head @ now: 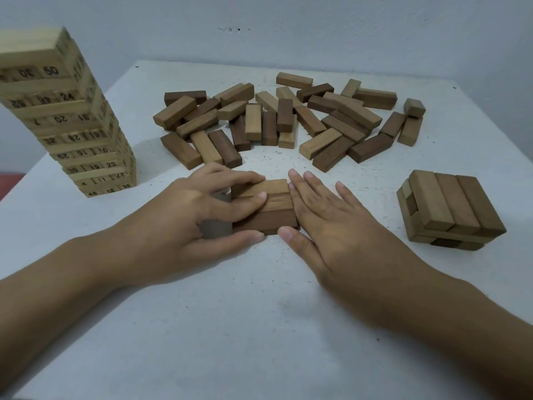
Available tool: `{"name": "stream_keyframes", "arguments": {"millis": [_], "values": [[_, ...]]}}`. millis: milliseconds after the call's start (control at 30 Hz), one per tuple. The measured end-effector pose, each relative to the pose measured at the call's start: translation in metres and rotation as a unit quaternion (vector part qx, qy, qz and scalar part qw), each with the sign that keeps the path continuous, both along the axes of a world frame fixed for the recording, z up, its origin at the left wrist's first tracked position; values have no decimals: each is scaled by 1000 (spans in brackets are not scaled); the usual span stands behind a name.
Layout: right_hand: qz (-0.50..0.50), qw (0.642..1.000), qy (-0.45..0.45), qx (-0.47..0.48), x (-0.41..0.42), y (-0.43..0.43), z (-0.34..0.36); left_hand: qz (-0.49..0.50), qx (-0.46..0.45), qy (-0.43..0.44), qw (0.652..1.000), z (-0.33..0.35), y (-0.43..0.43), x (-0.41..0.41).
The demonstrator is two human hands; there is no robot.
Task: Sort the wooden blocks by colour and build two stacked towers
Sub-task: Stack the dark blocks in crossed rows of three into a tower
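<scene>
At the centre of the frame a row of three brown blocks (274, 206) lies flat on the white table (230, 313), with the left hand (184, 223) curled round it, fingers over the top and far edge, thumb along the near edge. The right hand (331, 223) is spread flat, straight fingers pressing against the row's right end. A pale numbered tower (72, 122) stands upper left, loose brown blocks (288, 119) lie scattered across the upper middle, and a short brown stack (450, 209) sits at the right
</scene>
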State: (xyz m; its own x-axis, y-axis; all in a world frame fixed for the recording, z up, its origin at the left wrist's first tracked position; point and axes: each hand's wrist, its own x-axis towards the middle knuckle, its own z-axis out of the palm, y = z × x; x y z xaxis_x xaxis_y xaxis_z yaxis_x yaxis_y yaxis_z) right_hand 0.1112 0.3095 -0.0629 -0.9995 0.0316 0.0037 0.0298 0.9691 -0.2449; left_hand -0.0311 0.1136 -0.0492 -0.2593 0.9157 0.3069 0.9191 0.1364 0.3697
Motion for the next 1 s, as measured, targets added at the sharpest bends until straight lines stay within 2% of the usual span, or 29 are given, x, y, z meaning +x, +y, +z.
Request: {"name": "stream_keyframes", "arguments": {"millis": [100, 233, 300, 467, 600, 700, 833, 933, 1000], "values": [[-2, 1000, -13, -7, -1, 0, 8, 1, 16, -12, 1000, -1, 2, -1], [-41, 991, 26, -127, 3, 1, 21, -3, 32, -43, 999, -1, 3, -2], [-30, 987, 28, -158, 4, 4, 23, -5, 37, -60, 997, -1, 3, -2], [-1, 989, 41, -140, 1, 10, 23, -13, 56, -71, 996, 1, 3, -1], [23, 997, 28, -74, 9, 14, 40, -19, 97, -57, 993, 9, 6, 5], [24, 995, 82, -47, 17, 21, 55, -17, 142, -30, 989, 22, 12, 9], [6, 983, 159, -86, 28, 39, 69, -28, 181, -23, 983, 45, 33, 13], [-6, 967, 226, -116, 40, 59, 78, -35, 208, -54, 976, 55, 60, 17], [-25, 959, 244, -144, 51, 76, 79, -47, 225, -104, 968, 54, 82, 23]]}}
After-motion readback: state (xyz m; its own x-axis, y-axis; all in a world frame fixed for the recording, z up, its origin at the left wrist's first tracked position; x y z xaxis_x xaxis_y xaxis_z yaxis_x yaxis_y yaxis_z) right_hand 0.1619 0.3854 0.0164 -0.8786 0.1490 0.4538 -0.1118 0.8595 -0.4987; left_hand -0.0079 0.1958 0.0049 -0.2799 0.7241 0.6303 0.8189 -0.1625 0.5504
